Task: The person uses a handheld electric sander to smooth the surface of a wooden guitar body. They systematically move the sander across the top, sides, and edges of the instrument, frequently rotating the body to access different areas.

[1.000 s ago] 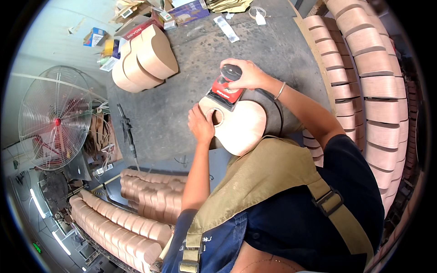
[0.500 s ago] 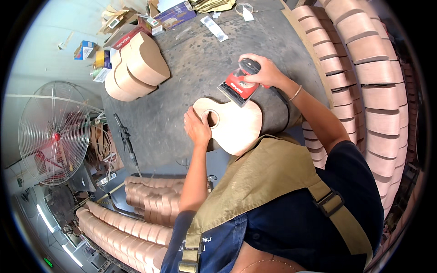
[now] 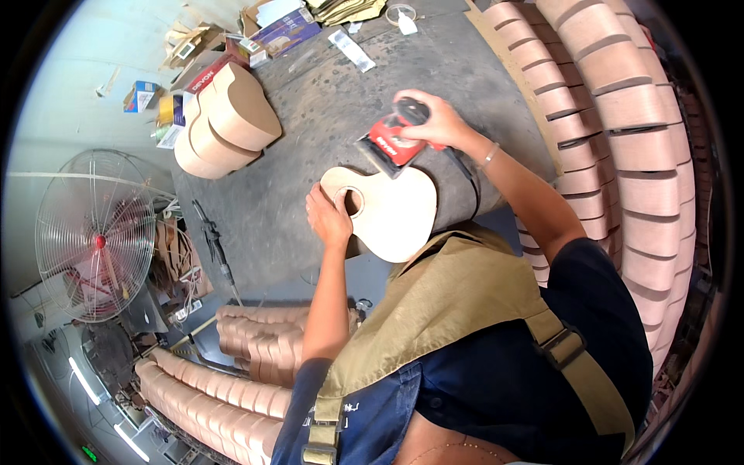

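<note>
A pale wooden guitar body (image 3: 395, 221), small and with a round sound hole, lies at the near edge of the dark workbench, its wide end against my apron. My left hand (image 3: 328, 219) grips its narrow end, fingers over the far side and thumb close to the sound hole. In my right hand (image 3: 434, 120) is a red and black electric sander (image 3: 393, 143), wrapped by my fingers at its black top. The sander is tilted at the guitar body's far edge; whether its pad touches the wood I cannot tell. A dark cord trails from it.
Several guitar bodies (image 3: 232, 116) are stacked at the bench's far left, by boxes (image 3: 283, 32). A black air blow gun (image 3: 213, 240) lies on the left edge. Long rows of bodies (image 3: 639, 163) stand at right and lower left (image 3: 209, 395). A caged fan (image 3: 97, 236) stands left.
The sander has shifted slightly left in my right hand and now shows some motion blur. My left hand keeps its hold on the guitar body. The whole view has shifted a little.
</note>
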Demonstrator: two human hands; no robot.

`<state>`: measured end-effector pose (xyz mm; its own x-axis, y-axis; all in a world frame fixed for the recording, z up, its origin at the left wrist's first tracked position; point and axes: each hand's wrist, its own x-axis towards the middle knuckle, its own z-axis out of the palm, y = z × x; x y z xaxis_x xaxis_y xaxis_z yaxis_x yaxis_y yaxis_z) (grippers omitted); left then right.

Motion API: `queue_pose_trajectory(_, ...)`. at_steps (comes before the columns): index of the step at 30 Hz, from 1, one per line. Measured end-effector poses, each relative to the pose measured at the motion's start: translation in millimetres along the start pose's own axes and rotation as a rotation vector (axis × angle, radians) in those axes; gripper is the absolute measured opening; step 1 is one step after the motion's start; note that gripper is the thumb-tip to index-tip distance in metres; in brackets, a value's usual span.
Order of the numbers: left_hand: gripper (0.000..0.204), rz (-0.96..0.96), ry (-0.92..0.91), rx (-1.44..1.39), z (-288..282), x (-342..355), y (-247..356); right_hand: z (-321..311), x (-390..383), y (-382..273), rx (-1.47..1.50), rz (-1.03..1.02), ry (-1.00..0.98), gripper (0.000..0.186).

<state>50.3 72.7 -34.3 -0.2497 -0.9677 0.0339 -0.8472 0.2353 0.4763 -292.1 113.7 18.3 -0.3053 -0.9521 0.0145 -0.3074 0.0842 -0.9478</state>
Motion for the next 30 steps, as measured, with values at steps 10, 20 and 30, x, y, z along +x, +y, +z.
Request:
queue_pose_trajectory(10, 0.062, 0.003, -0.001, 0.016, -1.5, -2.7, 4.5, -39.0, -73.8, 1.0, 0.282, 0.341, 0.176, 0.055)
queue_pose_trajectory(20, 0.062, -0.009, -0.015, 0.022, -5.7, -0.6, 4.0, 68.1, 43.1, -30.3, -0.032, -0.224, -0.21, 0.062)
queue_pose_trajectory(30, 0.061, -0.023, -0.011, -0.028, -2.5, -2.8, 2.5, -4.9, -23.4, 4.0, 0.267, 0.197, 0.111, 0.057)
